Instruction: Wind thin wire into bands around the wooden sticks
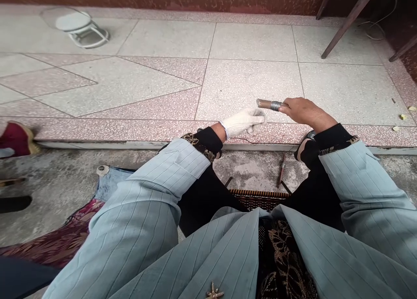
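Observation:
In my bare right hand [299,110] is a short brown rod [265,104], gripped at one end and pointing left. Silvery wire is wound in a tight band around it, just beside my fingers. My left hand [246,121] wears a white knitted glove and is a little below and left of the rod's free end, apart from it. Its fingers are curled together, and whatever they pinch is too small to make out. A thin dark strand [243,139] lies on the step edge under the glove.
A tiled step [252,77] spans the front. On it stand a white stool [76,23] at the far left and wooden legs [350,23] at the right. Between my feet lies a reddish stick [281,171]. A person's red shoe [14,138] is at the left.

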